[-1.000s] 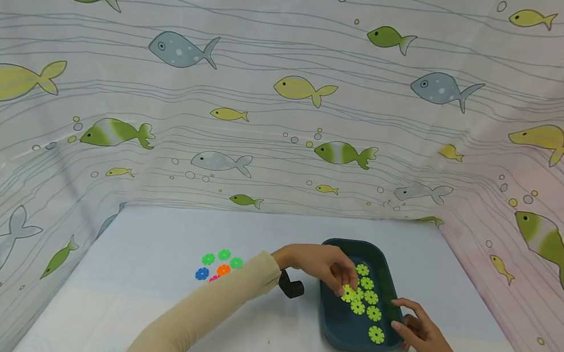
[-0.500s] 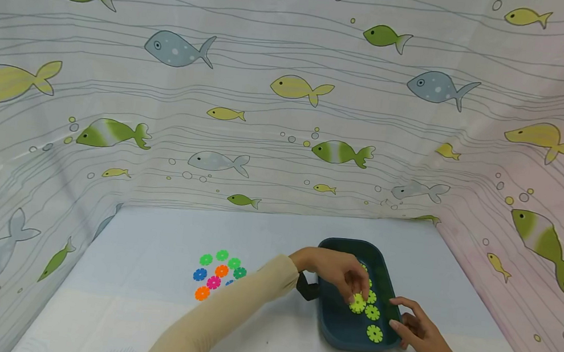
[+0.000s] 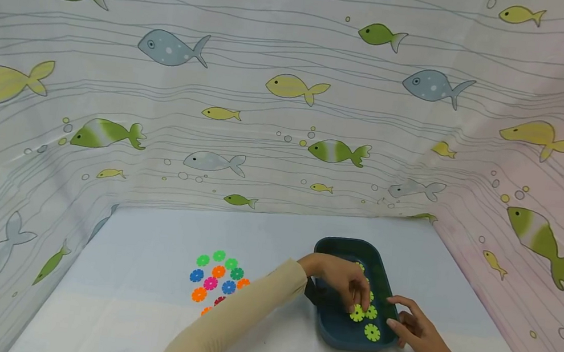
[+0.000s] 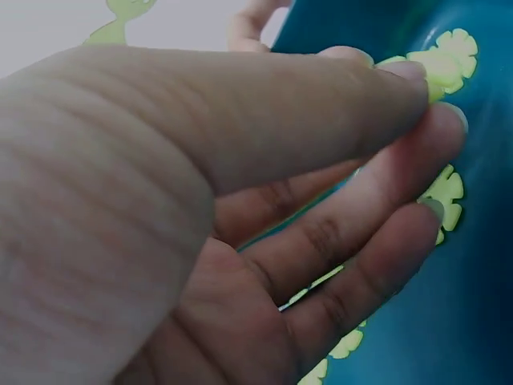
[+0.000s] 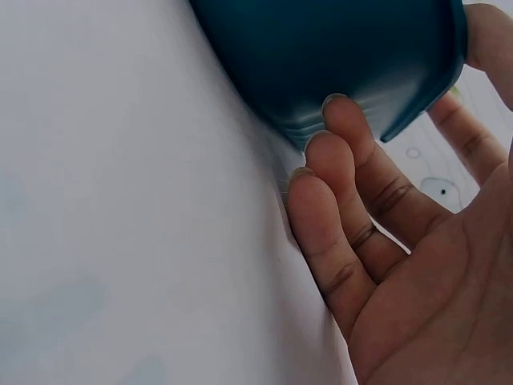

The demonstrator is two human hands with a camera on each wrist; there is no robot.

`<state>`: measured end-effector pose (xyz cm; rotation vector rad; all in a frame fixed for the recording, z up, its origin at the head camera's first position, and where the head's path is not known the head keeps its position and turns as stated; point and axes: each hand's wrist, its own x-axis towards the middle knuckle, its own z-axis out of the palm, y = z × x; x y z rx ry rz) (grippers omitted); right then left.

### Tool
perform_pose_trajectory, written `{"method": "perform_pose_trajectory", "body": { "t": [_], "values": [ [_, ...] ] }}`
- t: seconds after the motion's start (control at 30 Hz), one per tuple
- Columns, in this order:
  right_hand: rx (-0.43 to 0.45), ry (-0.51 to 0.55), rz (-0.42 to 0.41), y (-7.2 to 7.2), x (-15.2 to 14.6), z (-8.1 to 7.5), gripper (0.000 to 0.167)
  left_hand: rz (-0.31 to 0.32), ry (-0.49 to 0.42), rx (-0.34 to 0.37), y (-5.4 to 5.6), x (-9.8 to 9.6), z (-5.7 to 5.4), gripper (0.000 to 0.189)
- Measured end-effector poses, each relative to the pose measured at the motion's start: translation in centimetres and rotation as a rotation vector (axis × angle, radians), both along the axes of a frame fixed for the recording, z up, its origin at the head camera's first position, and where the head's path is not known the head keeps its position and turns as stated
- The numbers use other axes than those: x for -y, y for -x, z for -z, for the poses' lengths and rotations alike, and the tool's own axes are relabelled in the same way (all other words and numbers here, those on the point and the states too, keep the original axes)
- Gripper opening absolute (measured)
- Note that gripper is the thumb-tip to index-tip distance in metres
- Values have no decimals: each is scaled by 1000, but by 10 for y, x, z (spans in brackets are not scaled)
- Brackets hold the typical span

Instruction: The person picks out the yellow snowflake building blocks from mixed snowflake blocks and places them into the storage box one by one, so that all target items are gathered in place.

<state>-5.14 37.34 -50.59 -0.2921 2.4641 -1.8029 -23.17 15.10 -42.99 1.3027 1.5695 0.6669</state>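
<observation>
My left hand (image 3: 341, 277) reaches into a dark teal tray (image 3: 342, 339), its thumb and index finger pinching a yellow-green flower-shaped disc (image 4: 437, 68). Low in the tray, just under these fingertips, lie more such discs, one of them a notched yellow-green disc (image 3: 372, 332) near the front end. The hand covers part of the others. At the tray's right side, my right hand (image 3: 417, 331) grips the wall, thumb and index finger at the rim. Its other fingers curl against the outside of the tray (image 5: 337, 56) in the right wrist view.
Left of the tray, several flower-shaped discs in green, blue, orange and pink lie on the white table (image 3: 150, 254), among them a pink disc (image 3: 210, 283). The left sleeve (image 3: 253, 305) crosses in front of some. A fish-print curtain (image 3: 247, 109) surrounds the table.
My left hand has moved rightward and nearer within the tray, among the yellow-green discs. The sleeve has shifted with it, uncovering more coloured discs. The right hand stays at the tray's side.
</observation>
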Motion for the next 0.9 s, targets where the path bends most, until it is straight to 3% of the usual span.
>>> {"method": "perform_pose_trajectory", "body": {
  "t": [0.27,0.5,0.9],
  "values": [
    [19,-1,7,0,1,-3,47,7,22,-37,-5,-2,7,22],
    [6,22,-15,-1,0,-1,47,61,58,-128,-8,-5,17,21],
    [-4,21,-13,-1,0,-1,46,79,49,-265,-14,-9,21,21]
  ]
}}
